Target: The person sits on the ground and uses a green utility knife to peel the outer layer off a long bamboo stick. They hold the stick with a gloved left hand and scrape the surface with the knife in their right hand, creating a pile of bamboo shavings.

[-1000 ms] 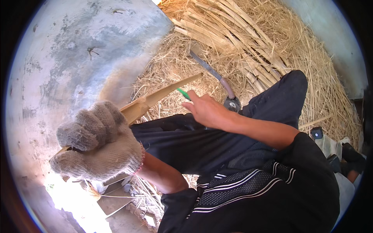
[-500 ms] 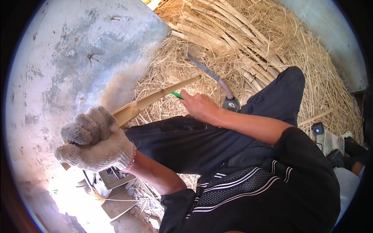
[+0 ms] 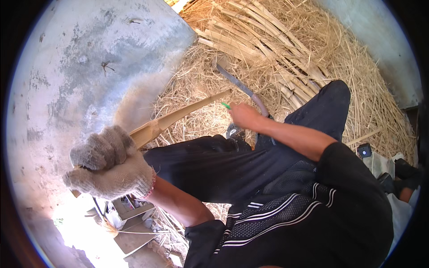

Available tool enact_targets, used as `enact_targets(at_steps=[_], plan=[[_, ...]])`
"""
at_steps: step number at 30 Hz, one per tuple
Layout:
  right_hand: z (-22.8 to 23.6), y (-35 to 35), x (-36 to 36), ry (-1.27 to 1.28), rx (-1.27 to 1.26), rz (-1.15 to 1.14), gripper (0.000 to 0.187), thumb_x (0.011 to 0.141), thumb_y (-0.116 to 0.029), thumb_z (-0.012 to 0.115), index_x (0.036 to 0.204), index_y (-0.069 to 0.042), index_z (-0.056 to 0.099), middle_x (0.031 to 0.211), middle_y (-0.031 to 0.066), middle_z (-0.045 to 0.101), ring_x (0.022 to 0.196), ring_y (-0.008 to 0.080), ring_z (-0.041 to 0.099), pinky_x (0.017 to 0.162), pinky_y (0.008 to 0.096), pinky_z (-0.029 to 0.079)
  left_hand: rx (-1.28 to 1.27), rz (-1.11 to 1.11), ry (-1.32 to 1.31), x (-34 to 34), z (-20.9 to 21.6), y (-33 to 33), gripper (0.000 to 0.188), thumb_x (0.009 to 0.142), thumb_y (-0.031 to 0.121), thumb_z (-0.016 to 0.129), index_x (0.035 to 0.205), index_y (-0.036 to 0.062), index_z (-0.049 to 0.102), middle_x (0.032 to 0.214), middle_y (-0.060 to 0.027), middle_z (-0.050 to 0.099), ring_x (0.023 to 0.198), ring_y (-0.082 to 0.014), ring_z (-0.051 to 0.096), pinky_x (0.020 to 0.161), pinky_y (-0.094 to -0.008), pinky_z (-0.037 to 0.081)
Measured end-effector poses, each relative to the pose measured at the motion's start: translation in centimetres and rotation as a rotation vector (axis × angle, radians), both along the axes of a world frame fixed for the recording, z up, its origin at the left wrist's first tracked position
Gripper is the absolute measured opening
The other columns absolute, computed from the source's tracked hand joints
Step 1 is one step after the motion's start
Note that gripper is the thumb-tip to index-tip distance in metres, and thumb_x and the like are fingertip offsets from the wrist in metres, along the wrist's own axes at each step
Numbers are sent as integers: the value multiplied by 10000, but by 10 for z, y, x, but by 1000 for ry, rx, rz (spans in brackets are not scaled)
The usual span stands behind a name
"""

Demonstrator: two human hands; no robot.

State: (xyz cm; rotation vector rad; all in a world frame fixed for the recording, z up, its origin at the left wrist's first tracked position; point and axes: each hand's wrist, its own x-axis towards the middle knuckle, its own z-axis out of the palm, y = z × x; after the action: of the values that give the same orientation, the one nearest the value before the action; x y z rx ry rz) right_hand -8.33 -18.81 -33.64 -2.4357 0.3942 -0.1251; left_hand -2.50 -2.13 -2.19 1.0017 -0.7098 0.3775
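Note:
My left hand, in a grey knitted glove, is closed around one end of a split bamboo strip. The strip slants up and to the right, with its hollow side showing and a node partway along. My bare right hand is closed on a small green pen-like tool; most of it is hidden in the fingers. Its green end sits just below the strip's far tip, apart from it as far as I can tell. A curved blade with a brownish handle lies just beyond my right hand.
Straw-like shavings cover the ground ahead. Several split bamboo strips lie piled at the far side. A weathered wall rises on the left. Clutter with a grey box is at lower left. Another person's arm shows at the right edge.
My right hand has moved to the right along the strip with the green tool, toward the strip's far tip. The gloved left hand and the strip stay nearly where they were.

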Motion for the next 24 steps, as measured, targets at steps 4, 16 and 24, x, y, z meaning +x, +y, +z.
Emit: enact_targets(at_steps=[4, 16, 24], plan=[[94, 38, -8, -44, 215, 77, 300, 1003, -247, 445, 1068, 44, 478, 687, 243, 617, 643, 432, 632, 570, 529, 500, 31, -19, 1, 5, -2, 18, 576, 973, 555, 397, 542, 194, 273, 448, 42, 181, 355, -79, 139, 316, -241, 206], [72, 26, 7, 23, 262, 59, 294, 1005, -282, 442, 1073, 2, 474, 716, 284, 611, 684, 483, 622, 608, 560, 487, 85, -207, -52, 12, -12, 32, 596, 883, 714, 446, 602, 192, 377, 451, 35, 301, 325, -79, 263, 284, -246, 283], [0, 4, 22, 59, 89, 3, 267, 993, -208, 434, 1112, 17, 516, 750, 236, 633, 694, 396, 659, 607, 486, 545, 78, -219, -42, 12, -11, 22, 609, 895, 703, 447, 574, 191, 370, 436, 42, 263, 324, -77, 203, 295, -244, 229]])
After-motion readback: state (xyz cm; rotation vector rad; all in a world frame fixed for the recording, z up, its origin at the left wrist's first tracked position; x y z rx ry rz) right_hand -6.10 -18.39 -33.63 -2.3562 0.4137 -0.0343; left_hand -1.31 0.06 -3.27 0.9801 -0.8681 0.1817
